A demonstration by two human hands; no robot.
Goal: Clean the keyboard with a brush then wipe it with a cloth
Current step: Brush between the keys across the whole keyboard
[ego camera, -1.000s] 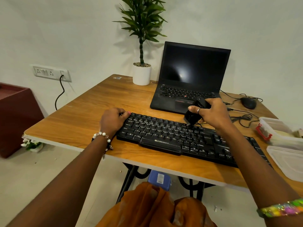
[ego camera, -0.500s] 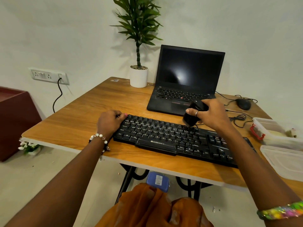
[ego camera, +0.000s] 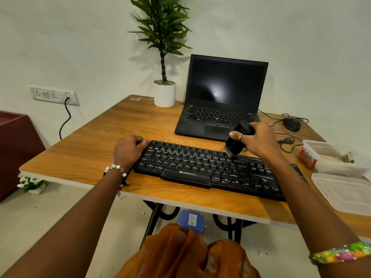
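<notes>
Keyboard (ego camera: 210, 169): black, flat on the wooden table (ego camera: 84, 155) near its front edge, just in front of the laptop (ego camera: 218, 109)
Brush grip: the right hand (ego camera: 259, 140) curls round the stubby black brush (ego camera: 237, 141), thumb on its near side, body tilted so the bristles point down and left onto the upper key rows right of centre
Brush handling: looks light and rigid in the body, soft at the bristle end; the short barrel is the place to hold, well clear of the bristles
Steadying grip: the left hand (ego camera: 128, 149) rests on the keyboard's far-left corner, fingers bent over the edge; whether it clamps or merely presses, I cannot tell
Keyboard handling: likely light plastic that slides on smooth wood, so bracing a corner makes sense; keycaps can pop off under hard scrubbing
Cloth: not seen anywhere
Nearby: potted plant (ego camera: 164, 91), mouse (ego camera: 292, 124), plastic container (ego camera: 325, 157) and lid (ego camera: 345, 193) at right
</notes>
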